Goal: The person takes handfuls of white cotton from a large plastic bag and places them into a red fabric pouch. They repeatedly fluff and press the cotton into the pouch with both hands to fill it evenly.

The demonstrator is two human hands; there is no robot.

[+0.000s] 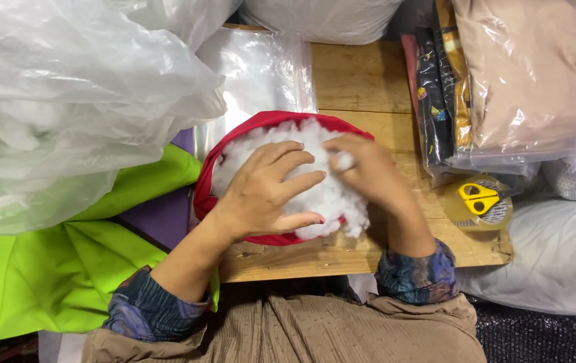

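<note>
Head view, from the left I see a big clear plastic bag (66, 101) of stuffing above green fabric (39, 269), then my left hand (268, 195) spread flat, fingers wide, on the white stuffing (331, 195) in a red cover (202, 195) on the wooden surface (362, 81). My right hand (368, 171) pinches a tuft of it; farther right, yellow scissors (479, 196) lie on a tape roll (496, 216) below bagged pillows (529, 74).

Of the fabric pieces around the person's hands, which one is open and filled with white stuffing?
The red fabric cover on the wooden table, under both hands. It gapes open, full of white fluffy stuffing; the lime-green fabric and purple fabric lie flat beside it.
</note>
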